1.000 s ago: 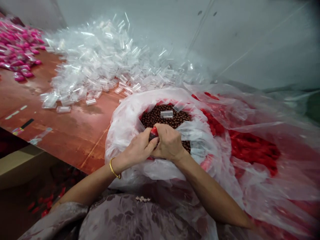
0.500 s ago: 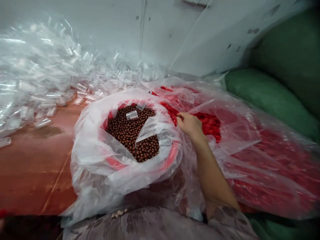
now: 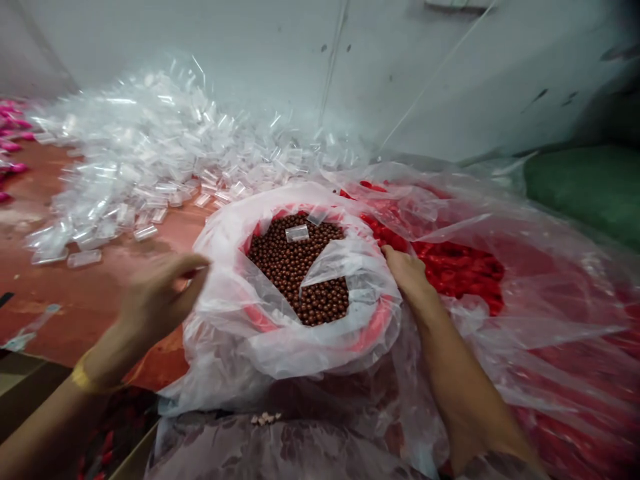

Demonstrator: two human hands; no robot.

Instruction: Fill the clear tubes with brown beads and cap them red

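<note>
Left arm: comes in from my lower left, bare forearm raised, a gold bangle at the wrist.
Left hand: blurred, held in the air, fingers loosely curled with the fingertips pointing right; I can't tell whether it grips anything.
Right arm: runs up from my lower right, forearm bare and nearly straight.
Right hand: reached forward, back of the hand up, fingers bent down and out of my sight.

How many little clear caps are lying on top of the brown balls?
2: one clear cap mid-pile on the brown balls, another at the far rim. More may be buried.
</note>
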